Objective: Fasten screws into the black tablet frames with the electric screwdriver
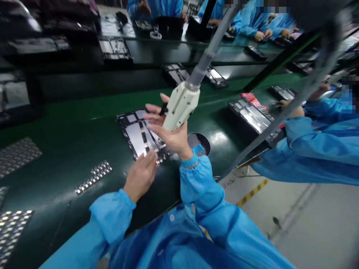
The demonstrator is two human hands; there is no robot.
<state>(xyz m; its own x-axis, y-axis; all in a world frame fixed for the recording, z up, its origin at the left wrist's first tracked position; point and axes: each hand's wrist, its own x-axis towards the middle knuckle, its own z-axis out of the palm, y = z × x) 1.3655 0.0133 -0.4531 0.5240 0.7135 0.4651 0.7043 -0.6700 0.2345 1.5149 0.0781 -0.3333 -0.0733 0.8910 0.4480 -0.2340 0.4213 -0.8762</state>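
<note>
A pale, boxy power tool (179, 108) hangs from a grey tube, its lower end over an open device frame (134, 134) with silver panels and a dark flex strip. My right hand (172, 136) is wrapped partly round this tool, with several fingers stretched out to the left. At the near edge of the device frame lies my left hand (142, 173), fingertips together on the frame; what they press or hold, if anything, is hidden. Just right of my right wrist stands a round dish (202, 141) of small parts with a blue piece.
Sheets of small parts (17, 157) and a smaller strip (94, 177) lie on the green table (84, 112) at left. A stack of device frames (251, 116) stands right, near a co-worker's sleeve (316, 149). A grey hose (269, 134) crosses the right side.
</note>
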